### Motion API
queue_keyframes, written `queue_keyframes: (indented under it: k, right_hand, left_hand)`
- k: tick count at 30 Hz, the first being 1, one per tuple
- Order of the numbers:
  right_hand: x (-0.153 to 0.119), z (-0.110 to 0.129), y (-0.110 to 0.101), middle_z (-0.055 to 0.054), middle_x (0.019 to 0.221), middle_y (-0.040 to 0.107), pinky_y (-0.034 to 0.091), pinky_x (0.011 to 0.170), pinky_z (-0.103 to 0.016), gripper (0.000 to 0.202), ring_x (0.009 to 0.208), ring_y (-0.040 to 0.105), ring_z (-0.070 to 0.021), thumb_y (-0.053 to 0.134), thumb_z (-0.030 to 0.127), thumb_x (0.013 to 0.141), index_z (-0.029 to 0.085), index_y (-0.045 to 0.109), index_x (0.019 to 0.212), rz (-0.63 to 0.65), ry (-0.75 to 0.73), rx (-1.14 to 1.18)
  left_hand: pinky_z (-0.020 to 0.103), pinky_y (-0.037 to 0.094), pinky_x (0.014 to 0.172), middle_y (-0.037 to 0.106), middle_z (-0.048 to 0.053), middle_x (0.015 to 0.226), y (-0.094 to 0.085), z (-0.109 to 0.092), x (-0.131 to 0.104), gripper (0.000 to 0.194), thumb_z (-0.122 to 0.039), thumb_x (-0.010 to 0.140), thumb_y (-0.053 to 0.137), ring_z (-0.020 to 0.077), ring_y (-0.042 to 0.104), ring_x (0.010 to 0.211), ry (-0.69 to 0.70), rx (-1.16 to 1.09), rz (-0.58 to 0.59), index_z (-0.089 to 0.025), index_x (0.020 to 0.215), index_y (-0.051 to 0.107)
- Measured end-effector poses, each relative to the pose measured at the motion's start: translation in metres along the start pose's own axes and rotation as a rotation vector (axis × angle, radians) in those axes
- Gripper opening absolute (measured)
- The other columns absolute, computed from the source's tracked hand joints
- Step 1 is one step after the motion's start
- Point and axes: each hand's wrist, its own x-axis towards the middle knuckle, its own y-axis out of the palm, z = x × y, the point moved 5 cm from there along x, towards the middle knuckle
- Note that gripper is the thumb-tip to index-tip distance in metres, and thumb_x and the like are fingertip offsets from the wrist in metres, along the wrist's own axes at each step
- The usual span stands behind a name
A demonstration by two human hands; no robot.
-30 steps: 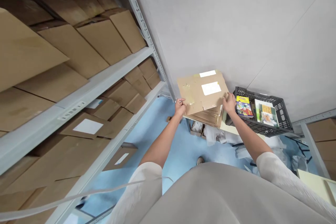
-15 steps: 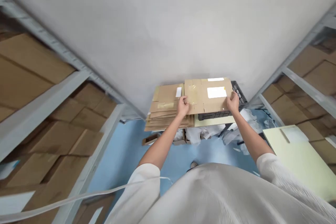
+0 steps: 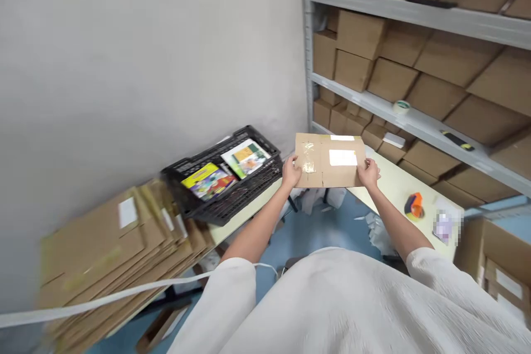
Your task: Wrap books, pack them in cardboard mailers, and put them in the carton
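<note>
A flat piece of cardboard (image 3: 338, 174), with white labels and a patch of clear tape, is held up level in front of me. My left hand (image 3: 291, 172) is closed on its left edge, and my right hand (image 3: 369, 173) grips its right edge. Left of it, a black plastic crate (image 3: 232, 207) holds a yellow picture book (image 3: 209, 181) and a white-and-green one (image 3: 245, 158). Further left lies a stack of flattened cardboard boxes (image 3: 99, 249), some bearing white labels and tape.
Metal shelves (image 3: 415, 121) loaded with cardboard boxes stand on the right; a tape roll (image 3: 401, 107) and a cutter (image 3: 457, 140) lie there. The pale table (image 3: 396, 177) carries an orange tape dispenser (image 3: 415, 206). An open carton (image 3: 498, 249) sits at lower right. A white cable (image 3: 136, 290) crosses lower left.
My view has turned right, towards the shelves and side table. The cardboard held in both hands has moved off the crate, whose books now show, and away from the stack.
</note>
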Motion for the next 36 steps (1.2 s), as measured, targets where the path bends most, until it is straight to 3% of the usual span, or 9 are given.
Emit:
queue_keyframes:
  k: [3, 7, 12, 18, 21, 25, 31, 36]
  right_hand:
    - [0.01, -0.063, -0.038, -0.013, 0.145, 0.064, 0.035, 0.115, -0.058, 0.059, 0.133, 0.05, -0.039, 0.062, 0.05, 0.085, 0.025, 0.059, 0.138, -0.026, 0.126, -0.072]
    - [0.013, -0.126, -0.07, -0.016, 0.139, 0.066, 0.039, 0.114, -0.055, 0.059, 0.13, 0.053, -0.0388, 0.065, 0.047, 0.084, 0.023, 0.06, 0.138, -0.064, 0.255, -0.1]
    - [0.015, -0.178, -0.086, -0.019, 0.134, 0.066, 0.043, 0.115, -0.055, 0.075, 0.133, 0.055, -0.0405, 0.068, 0.044, 0.083, 0.017, 0.053, 0.152, -0.101, 0.397, -0.125]
    - [0.028, -0.207, -0.081, -0.022, 0.14, 0.062, 0.045, 0.116, -0.051, 0.077, 0.137, 0.056, -0.0404, 0.07, 0.043, 0.084, 0.014, 0.053, 0.154, -0.052, 0.546, -0.216]
    - [0.033, -0.212, -0.069, -0.023, 0.144, 0.059, 0.047, 0.114, -0.05, 0.073, 0.136, 0.058, -0.0406, 0.071, 0.044, 0.086, 0.016, 0.056, 0.152, -0.024, 0.644, -0.25]
    - [0.036, -0.217, -0.047, -0.023, 0.146, 0.057, 0.048, 0.113, -0.051, 0.075, 0.138, 0.057, -0.0406, 0.075, 0.045, 0.086, 0.018, 0.054, 0.153, -0.012, 0.756, -0.26]
    - [0.037, -0.233, -0.022, -0.022, 0.146, 0.059, 0.048, 0.113, -0.05, 0.073, 0.138, 0.057, -0.0395, 0.07, 0.037, 0.086, 0.019, 0.052, 0.154, 0.048, 0.83, -0.234]
    - [0.047, -0.254, -0.013, -0.021, 0.15, 0.059, 0.049, 0.114, -0.046, 0.069, 0.139, 0.059, -0.0359, 0.065, 0.028, 0.084, 0.016, 0.056, 0.151, 0.085, 0.853, -0.162]
  left_hand:
    - [0.048, 0.051, 0.116, 0.07, 0.013, 0.134, 0.08, -0.021, 0.002, 0.054, -0.004, 0.077, 0.064, 0.0307, 0.066, 0.127, 0.018, 0.027, 0.155, -0.021, 0.128, 0.068]
    - [0.049, 0.048, 0.119, 0.07, 0.015, 0.134, 0.162, -0.043, 0.006, 0.054, -0.004, 0.075, 0.066, 0.0338, 0.064, 0.131, 0.037, 0.099, 0.322, -0.021, 0.126, 0.068]
    - [0.051, 0.044, 0.121, 0.067, 0.017, 0.137, 0.238, -0.058, 0.022, 0.064, -0.002, 0.073, 0.066, 0.0357, 0.06, 0.137, 0.074, 0.173, 0.468, -0.021, 0.134, 0.061]
    - [0.052, 0.043, 0.118, 0.064, 0.016, 0.142, 0.315, -0.059, 0.058, 0.071, -0.016, 0.076, 0.077, 0.0367, 0.057, 0.141, 0.039, 0.2, 0.63, -0.027, 0.141, 0.051]
    - [0.054, 0.044, 0.115, 0.062, 0.018, 0.143, 0.346, -0.051, 0.076, 0.069, -0.023, 0.075, 0.083, 0.0404, 0.057, 0.14, 0.011, 0.262, 0.698, -0.026, 0.137, 0.053]
    - [0.053, 0.044, 0.111, 0.068, 0.018, 0.135, 0.375, -0.035, 0.093, 0.063, -0.021, 0.074, 0.084, 0.0417, 0.059, 0.137, -0.002, 0.288, 0.75, -0.024, 0.131, 0.057]
    - [0.053, 0.046, 0.109, 0.069, 0.019, 0.133, 0.401, -0.008, 0.101, 0.058, -0.017, 0.074, 0.081, 0.0418, 0.062, 0.134, 0.009, 0.446, 0.876, -0.024, 0.128, 0.06]
    - [0.051, 0.045, 0.114, 0.065, 0.019, 0.138, 0.422, -0.002, 0.113, 0.044, -0.017, 0.079, 0.073, 0.0398, 0.061, 0.137, -0.019, 0.396, 0.842, -0.023, 0.121, 0.063]
